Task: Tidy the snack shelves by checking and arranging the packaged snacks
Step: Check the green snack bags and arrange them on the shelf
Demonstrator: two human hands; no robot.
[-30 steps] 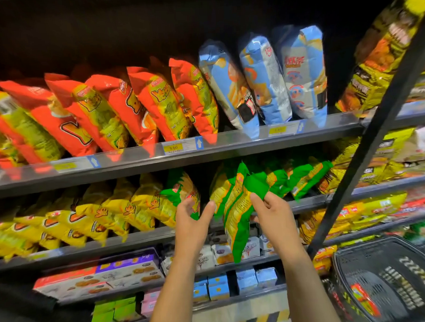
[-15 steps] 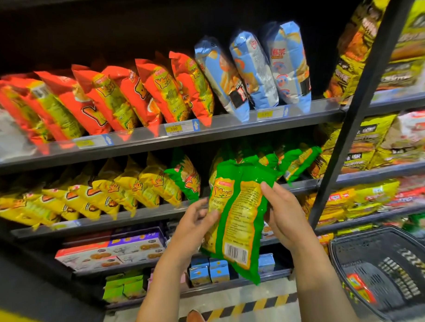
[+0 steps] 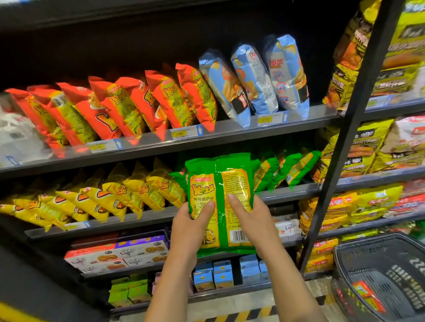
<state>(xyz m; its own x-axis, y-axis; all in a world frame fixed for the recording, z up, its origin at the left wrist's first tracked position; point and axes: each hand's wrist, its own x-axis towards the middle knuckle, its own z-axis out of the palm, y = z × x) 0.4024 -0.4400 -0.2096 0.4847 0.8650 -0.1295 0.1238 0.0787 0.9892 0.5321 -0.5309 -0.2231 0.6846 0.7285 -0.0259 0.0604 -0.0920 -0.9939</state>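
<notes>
From the head camera, the person is holding two green snack packets upright and side by side, in front of the middle shelf [image 3: 292, 191] and a little below its row of green packets [image 3: 281, 168]. The left green packet [image 3: 202, 183] is showing its front: a glossy green border around a yellow panel with a large orange logo and printed characters beneath. The right green packet [image 3: 236, 181] is showing its back, with a yellow panel of fine print and a barcode near the bottom. Their inner edges are touching down the middle, and their tops are reaching just under the upper shelf's edge.

The left hand [image 3: 189, 224] is gripping the lower half of the left green packet, with its thumb [image 3: 207, 209] lying across the front and pointing up and to the right. The right hand [image 3: 253, 222] is gripping the right green packet the same way, its thumb [image 3: 233, 201] pressing on the yellow panel. The other fingers of both hands are hiding behind the packets. Both forearms are reaching up from the bottom of the frame, bare and nearly parallel.

A dark basket [image 3: 391, 275] is sitting low on the right.
</notes>
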